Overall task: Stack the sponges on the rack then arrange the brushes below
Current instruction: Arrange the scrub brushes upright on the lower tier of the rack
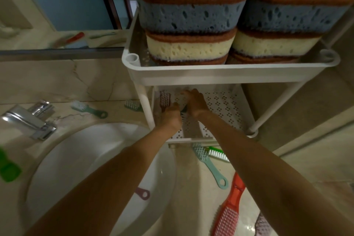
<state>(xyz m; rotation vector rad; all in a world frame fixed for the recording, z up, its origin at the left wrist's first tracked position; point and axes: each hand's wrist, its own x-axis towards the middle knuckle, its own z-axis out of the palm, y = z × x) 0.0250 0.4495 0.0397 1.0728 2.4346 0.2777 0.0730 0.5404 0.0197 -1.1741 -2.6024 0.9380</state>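
Note:
Two stacks of sponges fill the top tray of the white rack. Both my hands reach into the perforated lower shelf. My left hand and my right hand are together on a green brush that is mostly hidden under them. A pink-bristled brush lies on the shelf just left of my hands. Loose brushes lie on the counter: a teal one, a green one, a red one, a green-handled one and a teal head.
A white sink basin sits below my arms, with a chrome tap at its left. A pink brush handle lies at the basin rim. Another pinkish brush is at the bottom right. A green object is at the left edge.

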